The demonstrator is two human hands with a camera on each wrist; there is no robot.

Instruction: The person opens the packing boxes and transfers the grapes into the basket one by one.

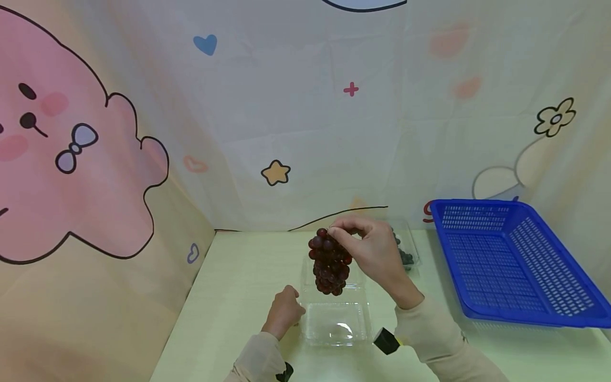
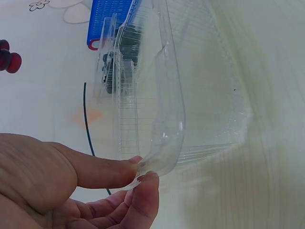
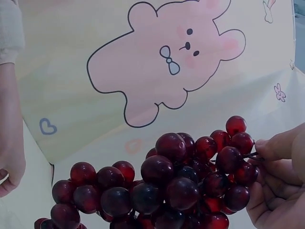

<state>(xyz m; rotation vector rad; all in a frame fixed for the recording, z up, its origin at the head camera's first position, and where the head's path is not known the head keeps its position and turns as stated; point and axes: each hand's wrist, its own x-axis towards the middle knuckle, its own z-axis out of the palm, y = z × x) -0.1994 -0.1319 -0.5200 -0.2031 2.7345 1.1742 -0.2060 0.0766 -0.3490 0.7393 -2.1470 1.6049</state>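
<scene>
A bunch of dark red grapes [image 1: 330, 265] hangs in the air over a clear plastic clamshell box [image 1: 312, 321] on the table. My right hand [image 1: 377, 252] pinches the bunch's stem between thumb and fingers; the right wrist view shows the stem [image 3: 252, 155] at the fingertips, with the grapes [image 3: 167, 191] spread out to the left. At the box's left side is my left hand [image 1: 284, 312]. In the left wrist view, its thumb and forefinger pinch the transparent edge of the box [image 2: 164, 148]. The box stands with its lid raised.
Behind my right hand stands a second clear box [image 1: 413, 244] containing small dark round fruit [image 1: 406, 258]. A blue perforated basket [image 1: 477, 313] occupies the table's right side. A cloth printed with cartoon figures [image 1: 305, 106] hangs along the back and left.
</scene>
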